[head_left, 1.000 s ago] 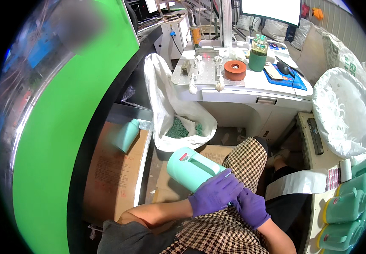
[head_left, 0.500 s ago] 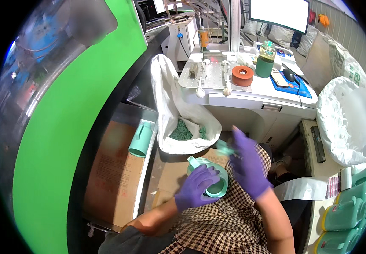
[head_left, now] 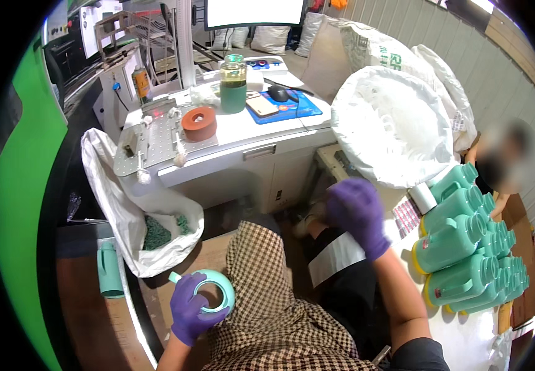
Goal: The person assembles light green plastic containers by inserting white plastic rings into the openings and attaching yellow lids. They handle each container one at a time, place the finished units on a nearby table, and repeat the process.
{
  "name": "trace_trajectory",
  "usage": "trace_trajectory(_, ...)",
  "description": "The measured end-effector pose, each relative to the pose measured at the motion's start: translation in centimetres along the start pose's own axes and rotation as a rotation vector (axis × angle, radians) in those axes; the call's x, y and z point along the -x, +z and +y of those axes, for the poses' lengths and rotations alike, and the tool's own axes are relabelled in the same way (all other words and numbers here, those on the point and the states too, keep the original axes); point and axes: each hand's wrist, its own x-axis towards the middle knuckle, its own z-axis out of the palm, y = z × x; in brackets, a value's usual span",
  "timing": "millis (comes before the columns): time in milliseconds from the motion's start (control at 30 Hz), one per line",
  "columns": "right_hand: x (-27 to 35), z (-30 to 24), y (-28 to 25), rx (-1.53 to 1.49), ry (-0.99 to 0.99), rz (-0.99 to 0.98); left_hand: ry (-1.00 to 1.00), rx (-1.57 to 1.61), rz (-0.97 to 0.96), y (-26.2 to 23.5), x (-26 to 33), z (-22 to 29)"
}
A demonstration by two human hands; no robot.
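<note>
A teal bottle (head_left: 213, 295) is held low at the left, beside the checked fabric (head_left: 273, 297) over the lap, its round end turned up toward the camera. The left hand (head_left: 192, 309), in a purple glove, is wrapped around it from below, with the fingers curled over the rim, so the grip is closed on the bottle. The right hand (head_left: 355, 213), also gloved in purple, is raised to the right, near the stacked teal bottles (head_left: 465, 247) and just below the large white sack (head_left: 391, 123); its fingers are seen bent and loosely spread, with nothing held in them, though the palm is turned away and blurred. A white bag (head_left: 137, 210) holding small green pieces hangs open against the worktop (head_left: 243, 133) ahead. On the worktop are seen an orange ring-shaped part (head_left: 199, 122), a green-sleeved glass jar (head_left: 233, 83), a computer mouse (head_left: 277, 93) on a blue mat (head_left: 292, 106), and a perforated metal plate (head_left: 156, 136). Another teal bottle (head_left: 109, 269) lies at the far left on a brown surface. A blurred person (head_left: 505, 164) is seen at the right edge
</note>
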Motion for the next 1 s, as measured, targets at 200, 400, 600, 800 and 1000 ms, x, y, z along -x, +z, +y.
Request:
trace_trajectory(200,-4.9,16.6,-9.0,0.624,0.325,-0.1,0.03,0.036,-0.006,1.2,-2.0,0.6)
trace_trajectory(400,-6.6,23.2,-9.2,0.758,0.622,-0.407,0.057,-0.013,-0.029,1.0,-1.9,0.9)
trace_trajectory(600,-3.7,29.6,-14.0,1.098,0.463,-0.445,0.026,0.019,-0.035,0.9,-2.1,1.0)
trace_trajectory(800,-6.9,19.1,-12.0,0.452,0.175,0.119,-0.012,-0.006,-0.026,0.0,-2.3,1.7)
trace_trajectory(1000,0.9,-5.2,0.9,-0.292,0.214,-0.114,-0.082,0.082,-0.118,0.7,-3.2,1.8)
